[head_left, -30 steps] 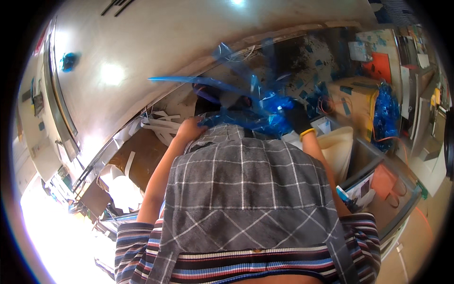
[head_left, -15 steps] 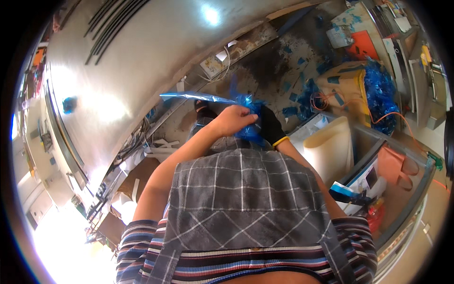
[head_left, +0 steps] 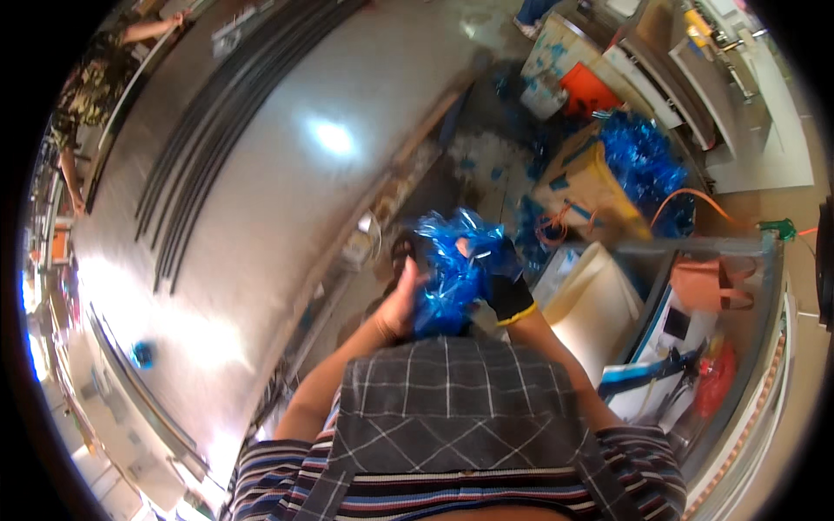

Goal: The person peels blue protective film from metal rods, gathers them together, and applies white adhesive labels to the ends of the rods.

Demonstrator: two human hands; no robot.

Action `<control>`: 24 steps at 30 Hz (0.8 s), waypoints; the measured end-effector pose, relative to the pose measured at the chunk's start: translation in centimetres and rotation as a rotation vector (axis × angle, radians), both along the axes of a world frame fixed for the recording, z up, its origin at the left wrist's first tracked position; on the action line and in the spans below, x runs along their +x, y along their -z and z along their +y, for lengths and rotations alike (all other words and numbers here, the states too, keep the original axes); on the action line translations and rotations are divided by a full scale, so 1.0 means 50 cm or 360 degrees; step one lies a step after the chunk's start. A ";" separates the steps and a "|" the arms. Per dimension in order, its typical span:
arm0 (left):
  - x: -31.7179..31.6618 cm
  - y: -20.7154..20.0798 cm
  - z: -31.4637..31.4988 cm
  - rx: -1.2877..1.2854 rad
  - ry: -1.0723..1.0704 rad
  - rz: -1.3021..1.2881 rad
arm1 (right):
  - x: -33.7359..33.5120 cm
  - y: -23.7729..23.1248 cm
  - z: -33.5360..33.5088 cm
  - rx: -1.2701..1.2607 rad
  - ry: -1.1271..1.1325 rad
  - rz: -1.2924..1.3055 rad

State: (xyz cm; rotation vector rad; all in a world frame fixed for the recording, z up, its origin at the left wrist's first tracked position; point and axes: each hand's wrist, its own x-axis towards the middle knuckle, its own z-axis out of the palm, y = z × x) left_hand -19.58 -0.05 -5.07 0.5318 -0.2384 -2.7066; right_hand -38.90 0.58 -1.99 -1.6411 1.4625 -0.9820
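A crumpled bunch of shiny blue plastic film (head_left: pixel 447 282) hangs in front of my apron, between my two hands. My right hand (head_left: pixel 506 282), in a dark work glove with a yellow cuff and bare at the fingertips, is closed on the film from the right. At the film's left side is my bare left hand (head_left: pixel 401 300), with its fingers stretched upward. It is slightly blurred, and whether its palm touches the film is hard to tell.
Left lies a large metal table (head_left: pixel 287 191) with long dark rods (head_left: pixel 208 139). A cardboard box (head_left: pixel 578 178) overflowing with blue film stands far right. Nearer is a divided bin (head_left: pixel 665 304) with rolled cream sheet (head_left: pixel 586 300). Another person's arm (head_left: pixel 152 30) reaches over the table's far left.
The film's long strip, stretched leftward before, is now gathered into a loose bunch. My left hand has released its grip and opened. The view has turned, showing more table and another person.
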 end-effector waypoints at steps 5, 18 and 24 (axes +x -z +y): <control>-0.054 0.087 -0.159 -0.2272 0.1011 -0.0778 | -0.010 0.049 -0.038 -0.0172 0.0351 0.0683; -0.126 0.014 -0.362 -0.0348 0.0077 -0.0110 | -0.038 0.053 -0.159 -0.0280 0.0413 0.0889; -0.210 0.018 -0.332 -0.0024 0.0098 -0.0676 | -0.008 0.023 -0.169 0.0160 0.0136 0.1043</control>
